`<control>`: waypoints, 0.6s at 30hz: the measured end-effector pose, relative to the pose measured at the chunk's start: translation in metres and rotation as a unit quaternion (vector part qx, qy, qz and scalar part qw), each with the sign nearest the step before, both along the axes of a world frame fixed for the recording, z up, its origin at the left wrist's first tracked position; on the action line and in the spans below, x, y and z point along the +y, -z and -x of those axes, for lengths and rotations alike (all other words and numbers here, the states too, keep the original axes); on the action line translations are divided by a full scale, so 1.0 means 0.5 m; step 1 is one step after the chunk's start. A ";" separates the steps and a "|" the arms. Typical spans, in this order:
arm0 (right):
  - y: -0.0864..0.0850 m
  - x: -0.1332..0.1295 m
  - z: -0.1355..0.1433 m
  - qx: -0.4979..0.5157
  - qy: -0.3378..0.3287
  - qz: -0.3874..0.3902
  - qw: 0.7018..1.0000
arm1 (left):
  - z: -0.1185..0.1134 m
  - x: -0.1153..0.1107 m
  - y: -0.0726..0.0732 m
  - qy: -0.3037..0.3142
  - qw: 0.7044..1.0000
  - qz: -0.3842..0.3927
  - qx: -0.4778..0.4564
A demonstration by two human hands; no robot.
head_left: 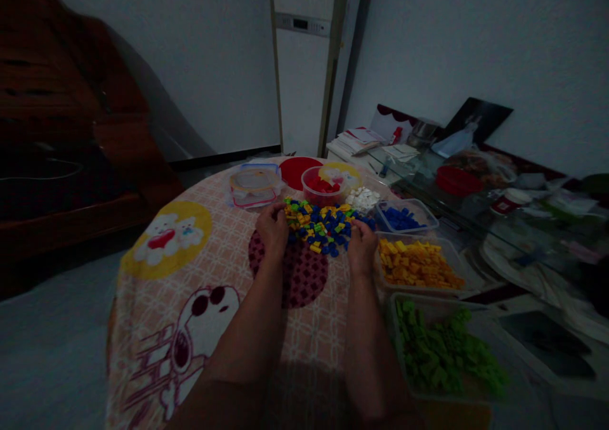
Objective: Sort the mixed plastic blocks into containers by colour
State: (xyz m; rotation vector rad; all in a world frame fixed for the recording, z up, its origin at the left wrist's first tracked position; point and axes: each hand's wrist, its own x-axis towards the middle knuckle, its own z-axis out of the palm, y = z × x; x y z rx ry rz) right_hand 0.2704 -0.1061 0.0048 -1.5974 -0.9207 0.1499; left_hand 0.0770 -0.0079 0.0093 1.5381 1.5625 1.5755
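Note:
Mixed toy building blocks (pixel 311 221) in yellow, blue and green lie heaped on the patterned tablecloth (pixel 304 341). At the heap's left edge is my left hand (pixel 273 228), its fingers curled together; whatever they hold is too dark and small to make out. My right hand (pixel 362 245) is at the right edge of the heap, thumb and fingers pressed together, with any held piece hidden. Just beyond it stands a clear container of blue blocks (pixel 402 218). Nearer to me are tubs of yellow-orange blocks (pixel 419 264) and green blocks (pixel 445 347).
Behind the heap are a round tub with red blocks (pixel 326 186), a pile of white blocks (pixel 363 199) and stacked clear lids (pixel 254 182). A cluttered glass-topped table (pixel 495 227) adjoins on the right. A wooden bench (pixel 71 106) stands at left.

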 end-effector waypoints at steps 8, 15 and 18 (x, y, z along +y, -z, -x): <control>-0.005 0.010 0.016 -0.161 -0.056 0.053 0.984 | -0.006 0.004 0.014 0.000 0.996 0.057 0.073; 0.016 0.019 0.032 -0.275 -0.056 0.129 0.951 | -0.018 0.001 0.009 0.022 0.994 0.066 0.084; 0.015 0.012 0.029 -0.273 -0.027 0.142 0.951 | -0.017 0.003 0.011 0.023 0.995 0.060 0.073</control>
